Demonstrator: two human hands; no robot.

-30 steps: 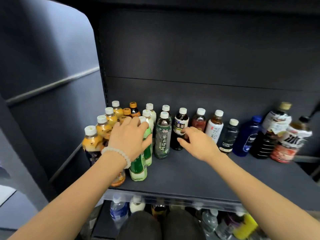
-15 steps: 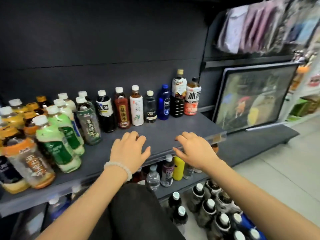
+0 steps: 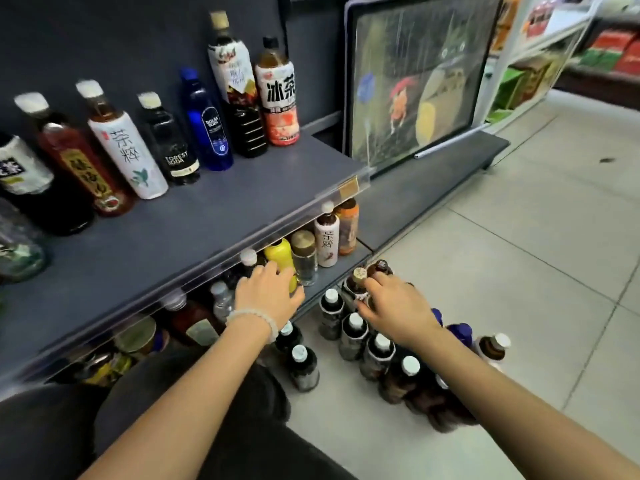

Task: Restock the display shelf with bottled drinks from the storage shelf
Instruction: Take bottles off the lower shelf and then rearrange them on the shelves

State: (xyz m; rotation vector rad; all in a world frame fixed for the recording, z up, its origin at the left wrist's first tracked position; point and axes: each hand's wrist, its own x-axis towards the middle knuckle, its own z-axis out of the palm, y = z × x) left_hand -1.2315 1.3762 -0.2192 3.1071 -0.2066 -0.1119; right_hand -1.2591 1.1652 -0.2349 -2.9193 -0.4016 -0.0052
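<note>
The grey display shelf (image 3: 194, 230) carries a back row of bottled drinks, among them a white-labelled tea bottle (image 3: 128, 147) and a blue bottle (image 3: 207, 126). On the lower shelf stands a yellow bottle (image 3: 282, 254). My left hand (image 3: 266, 296), with a bead bracelet, reaches to it with relaxed fingers against its side. A cluster of dark, white-capped bottles (image 3: 353, 337) stands on the floor. My right hand (image 3: 394, 306) hovers over this cluster, fingers spread beside a gold-capped bottle (image 3: 359, 274). Neither hand holds anything.
A framed picture (image 3: 415, 77) leans on a low grey ledge to the right of the shelf. Pale floor tiles (image 3: 519, 271) stretch to the right. More bottles fill the lower shelf (image 3: 327, 244). My dark-trousered knee (image 3: 173, 410) sits below the shelf edge.
My view has swung right and down from the display shelf. Both hands have dropped off the shelf top, the left to the lower shelf, the right to the floor bottles.
</note>
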